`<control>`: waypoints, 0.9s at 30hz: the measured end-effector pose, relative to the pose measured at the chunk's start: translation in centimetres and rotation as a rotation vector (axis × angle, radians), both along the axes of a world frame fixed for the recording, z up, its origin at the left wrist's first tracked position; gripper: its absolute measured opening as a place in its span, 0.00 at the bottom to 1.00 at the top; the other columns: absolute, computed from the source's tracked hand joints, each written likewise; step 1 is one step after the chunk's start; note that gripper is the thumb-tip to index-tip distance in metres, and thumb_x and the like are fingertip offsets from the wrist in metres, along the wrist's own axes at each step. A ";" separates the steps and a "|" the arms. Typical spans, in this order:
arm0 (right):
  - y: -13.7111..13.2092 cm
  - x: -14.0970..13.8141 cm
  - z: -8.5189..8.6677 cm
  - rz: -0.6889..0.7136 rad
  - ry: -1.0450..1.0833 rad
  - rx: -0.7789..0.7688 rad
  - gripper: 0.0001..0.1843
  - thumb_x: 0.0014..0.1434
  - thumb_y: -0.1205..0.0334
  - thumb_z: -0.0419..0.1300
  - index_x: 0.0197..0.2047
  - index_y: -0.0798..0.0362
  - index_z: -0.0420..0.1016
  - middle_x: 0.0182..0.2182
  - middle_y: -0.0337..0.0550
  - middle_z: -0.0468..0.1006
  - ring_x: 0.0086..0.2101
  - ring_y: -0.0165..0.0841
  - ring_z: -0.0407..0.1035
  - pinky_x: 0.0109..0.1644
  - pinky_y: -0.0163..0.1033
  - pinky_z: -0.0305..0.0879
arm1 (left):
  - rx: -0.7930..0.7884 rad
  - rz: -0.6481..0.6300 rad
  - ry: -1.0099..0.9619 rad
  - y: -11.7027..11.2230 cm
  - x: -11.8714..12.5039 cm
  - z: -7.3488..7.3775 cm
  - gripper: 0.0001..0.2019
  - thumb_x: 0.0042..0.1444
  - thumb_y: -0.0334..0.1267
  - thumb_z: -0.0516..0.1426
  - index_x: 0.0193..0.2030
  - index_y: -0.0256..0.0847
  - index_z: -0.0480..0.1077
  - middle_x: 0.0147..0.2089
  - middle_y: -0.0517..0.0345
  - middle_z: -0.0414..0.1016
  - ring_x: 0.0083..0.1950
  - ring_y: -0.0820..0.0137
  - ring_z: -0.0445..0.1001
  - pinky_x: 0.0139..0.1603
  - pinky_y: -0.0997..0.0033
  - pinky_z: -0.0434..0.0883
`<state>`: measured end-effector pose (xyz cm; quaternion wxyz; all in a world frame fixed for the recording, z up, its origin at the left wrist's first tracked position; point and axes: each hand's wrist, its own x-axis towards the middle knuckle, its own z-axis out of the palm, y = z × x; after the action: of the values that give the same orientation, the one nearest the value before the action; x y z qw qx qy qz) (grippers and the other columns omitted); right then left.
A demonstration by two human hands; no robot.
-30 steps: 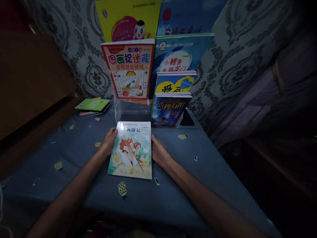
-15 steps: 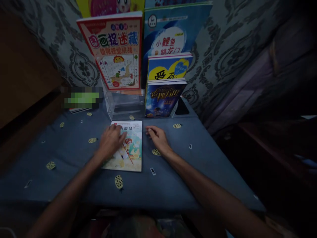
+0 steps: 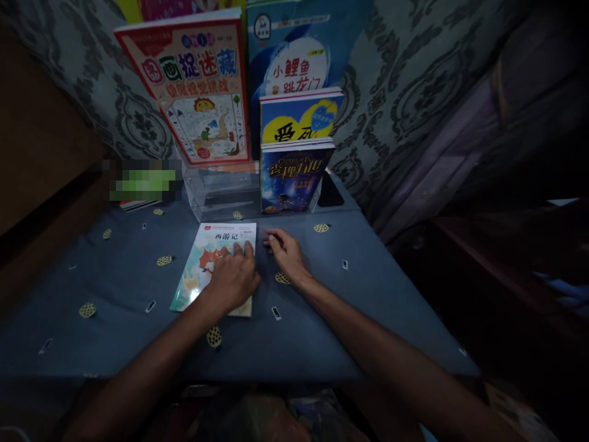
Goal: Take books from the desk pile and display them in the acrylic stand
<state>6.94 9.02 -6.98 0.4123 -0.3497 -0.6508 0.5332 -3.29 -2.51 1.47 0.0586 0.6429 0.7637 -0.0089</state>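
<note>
A thin paperback book (image 3: pixel 193 279) with an illustrated cover lies flat on the blue patterned tablecloth. My left hand (image 3: pixel 235 273) rests on the right half of its cover, fingers slightly spread and pointing away from me, hiding part of the picture. Just right of the book's edge, my right hand (image 3: pixel 286 253) lies on its side on the cloth. Its fingers are loosely bent with the tips apart, and nothing shows in them. Behind the book stands a clear plastic rack (image 3: pixel 221 205) with several books propped in it.
In the rack are a red-framed book (image 3: pixel 202 86), a teal book (image 3: pixel 335 43), a yellow-and-blue book (image 3: pixel 301 116) and a dark blue book (image 3: pixel 294 178). A black phone-like object (image 3: pixel 330 191) lies right of it. Blurred-out green items (image 3: pixel 145 183) sit at the left.
My left hand has slid from the left side of the cover to the right side. The right hand stays beside the book. The whole view has shifted slightly.
</note>
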 end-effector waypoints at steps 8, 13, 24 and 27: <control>0.1 0.1 0.0 0.012 -0.021 0.002 0.14 0.63 0.56 0.55 0.47 0.49 0.78 0.38 0.44 0.82 0.38 0.39 0.78 0.46 0.46 0.74 | 0.040 0.022 -0.306 -0.2 -2.5 1.6 0.19 0.57 0.38 0.57 0.54 0.33 0.71 0.41 0.36 0.79 0.50 0.39 0.77 0.54 0.48 0.66; -0.1 0.0 -0.1 0.020 -0.046 0.075 0.13 0.64 0.59 0.54 0.48 0.49 0.77 0.37 0.42 0.82 0.38 0.38 0.78 0.44 0.44 0.74 | -0.063 -0.028 0.031 -0.4 -0.5 2.3 0.16 0.64 0.35 0.51 0.56 0.32 0.69 0.48 0.37 0.79 0.49 0.50 0.79 0.52 0.55 0.70; -3.4 0.7 2.0 0.202 -0.333 0.476 0.12 0.66 0.63 0.55 0.50 0.53 0.76 0.44 0.50 0.77 0.45 0.39 0.74 0.52 0.45 0.71 | -0.020 0.285 0.182 -2.5 -6.5 2.1 0.20 0.71 0.42 0.47 0.62 0.33 0.66 0.55 0.37 0.77 0.57 0.49 0.76 0.47 0.56 0.73; -4.1 0.7 1.6 0.200 -0.344 0.500 0.12 0.63 0.65 0.57 0.50 0.51 0.76 0.47 0.49 0.77 0.48 0.39 0.74 0.54 0.44 0.71 | -0.015 0.321 0.070 -3.0 -8.7 0.5 0.23 0.70 0.42 0.48 0.67 0.33 0.64 0.53 0.35 0.79 0.55 0.49 0.78 0.51 0.54 0.72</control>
<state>7.61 4.92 -5.36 0.3146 -0.2569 -0.8530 0.3276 -12.03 -5.46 2.01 0.0374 0.5113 0.8581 -0.0274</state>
